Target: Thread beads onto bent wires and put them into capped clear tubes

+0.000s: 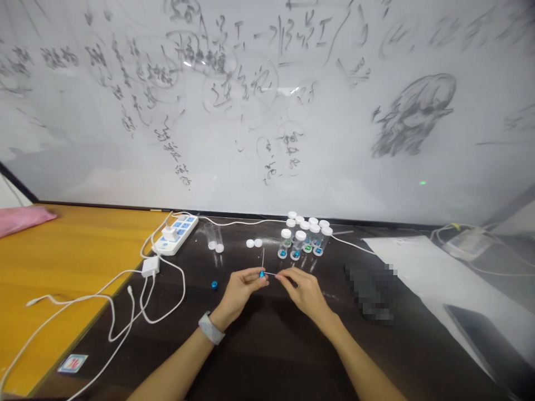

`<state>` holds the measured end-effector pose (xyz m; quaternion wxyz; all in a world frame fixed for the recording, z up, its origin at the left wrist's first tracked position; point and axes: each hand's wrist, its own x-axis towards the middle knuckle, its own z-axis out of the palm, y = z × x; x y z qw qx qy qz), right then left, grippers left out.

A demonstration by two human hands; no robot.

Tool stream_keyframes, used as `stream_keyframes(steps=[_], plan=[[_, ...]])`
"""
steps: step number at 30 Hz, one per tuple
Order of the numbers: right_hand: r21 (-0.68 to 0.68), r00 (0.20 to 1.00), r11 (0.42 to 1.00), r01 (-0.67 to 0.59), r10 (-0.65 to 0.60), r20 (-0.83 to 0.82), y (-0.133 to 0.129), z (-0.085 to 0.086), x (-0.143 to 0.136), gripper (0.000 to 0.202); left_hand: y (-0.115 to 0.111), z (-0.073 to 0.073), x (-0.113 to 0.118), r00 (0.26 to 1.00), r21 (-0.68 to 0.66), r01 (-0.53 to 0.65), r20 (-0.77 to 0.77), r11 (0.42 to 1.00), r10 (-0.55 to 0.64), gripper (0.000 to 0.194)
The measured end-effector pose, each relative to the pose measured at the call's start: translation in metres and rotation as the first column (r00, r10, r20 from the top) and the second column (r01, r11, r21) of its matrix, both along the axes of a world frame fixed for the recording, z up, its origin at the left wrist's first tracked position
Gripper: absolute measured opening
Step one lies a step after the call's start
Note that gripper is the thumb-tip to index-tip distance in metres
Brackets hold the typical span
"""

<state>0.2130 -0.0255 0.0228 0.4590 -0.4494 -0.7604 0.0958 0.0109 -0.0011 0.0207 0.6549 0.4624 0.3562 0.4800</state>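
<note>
My left hand (244, 287) pinches a small blue piece (262, 274) above the dark table (271, 356). From the piece a thin wire or string (263, 257) rises upward. A thin light rod (270, 273) runs from the blue piece to the fingertips of my right hand (303, 287), which are closed on its other end. Left of my hands, another blue piece (214, 285) lies on the table. Beyond them are two white caps (254, 243) and two clear tubes (214, 239). Several white-capped tubes (300, 238) stand together at the back, some with blue or green pieces inside.
At the left are a power strip (179, 236), a white charger (150, 267) and loose cables (112, 303). White paper (401, 262), a dark tablet-like object (485, 334) and a blurred dark object (371, 292) lie right. A whiteboard (317, 167) stands behind.
</note>
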Motion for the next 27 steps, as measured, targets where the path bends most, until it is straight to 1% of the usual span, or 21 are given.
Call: stream_keyframes(steps=[3,6,8,9,11,12,13,15,17,20,23,24,25,27], plan=[[0.038,0.999,0.999,0.006,-0.007,0.044,-0.001,0.002,-0.001,0.019,0.0,0.0,0.0,1.0,0.002,-0.008,0.006,1.0,0.008,0.043],[0.133,0.986,0.991,-0.006,-0.017,0.165,-0.002,0.004,0.002,0.018,-0.001,0.0,0.001,1.0,-0.016,0.008,0.021,1.0,-0.008,0.043],[0.183,0.975,0.983,0.004,-0.045,0.22,-0.001,0.006,0.005,0.018,-0.002,0.002,0.001,0.999,-0.041,0.0,0.039,0.999,0.001,0.042],[0.189,0.973,0.982,0.026,-0.068,0.219,0.0,0.007,0.007,0.018,-0.002,0.003,0.002,0.998,-0.056,-0.015,0.053,0.998,0.018,0.04],[0.145,0.972,0.987,0.075,-0.105,0.211,0.001,0.007,0.01,0.018,-0.002,0.005,0.002,0.994,-0.088,-0.057,0.089,0.995,0.065,0.038],[0.102,0.97,0.992,0.076,-0.098,0.225,0.001,0.007,0.01,0.018,-0.001,0.006,0.001,0.991,-0.097,-0.074,0.105,0.993,0.084,0.038],[0.052,0.965,0.997,0.06,-0.071,0.253,0.002,0.005,0.01,0.018,0.0,0.006,0.0,0.989,-0.098,-0.084,0.116,0.992,0.095,0.038],[-0.036,0.944,0.999,-0.01,0.021,0.329,0.002,0.001,0.007,0.019,0.002,0.006,-0.001,0.987,-0.086,-0.089,0.125,0.992,0.099,0.04],[-0.087,0.919,0.993,-0.077,0.105,0.379,0.001,-0.005,0.003,0.018,0.003,0.006,-0.002,0.988,-0.073,-0.086,0.124,0.994,0.094,0.04],[-0.137,0.898,0.98,-0.147,0.19,0.396,-0.001,-0.011,-0.002,0.017,0.004,0.006,-0.002,0.987,-0.069,-0.092,0.124,0.993,0.1,0.038],[-0.18,0.903,0.967,-0.178,0.234,0.361,-0.001,-0.008,0.001,0.012,0.004,0.005,-0.002,0.983,-0.072,-0.109,0.137,0.991,0.118,0.036],[-0.177,0.918,0.971,-0.162,0.214,0.335,0.001,-0.006,0.005,0.012,0.004,0.005,-0.002,0.982,-0.081,-0.115,0.14,0.99,0.126,0.036],[-0.164,0.938,0.979,-0.124,0.169,0.301,0.004,-0.005,0.01,0.013,0.004,0.004,-0.002,0.981,-0.093,-0.119,0.14,0.989,0.131,0.036],[-0.116,0.978,0.993,0.018,0.006,0.209,0.013,-0.004,0.025,0.018,0.004,0.003,-0.003,0.982,-0.113,-0.121,0.133,0.986,0.136,0.038]])
